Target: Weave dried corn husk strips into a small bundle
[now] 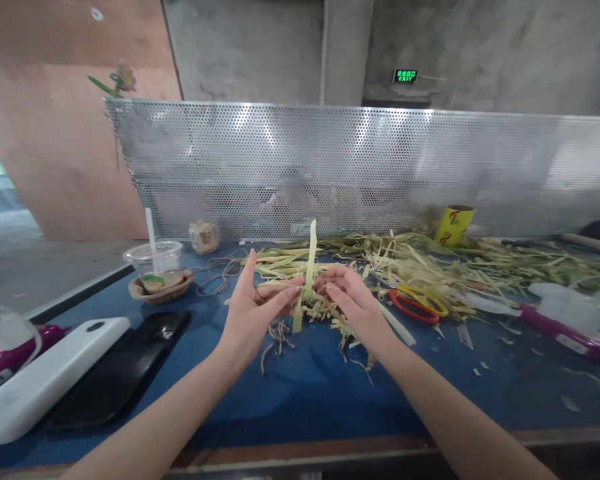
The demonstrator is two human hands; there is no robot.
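Both hands meet above the middle of the blue table. My left hand (254,303) pinches a pale green leaf strip (311,257) between thumb and fingers, with its index finger pointing up. One end of the strip stands upright, and a short piece hangs below the fingers. From the other side my right hand (353,300) closes its thumb and fingertips on the same strip, close to the left fingertips. Behind and beneath the hands lies a tangle of dry stems and roots (280,337), partly hidden by them.
Plant stalks (400,257) cover the table's back right. Red scissors handles (413,308) lie right of my hand, near a yellow roll (454,225). At left are a black phone (125,370), a white power bank (55,373) and a lidded cup (155,257). A perforated metal screen (300,147) rises behind.
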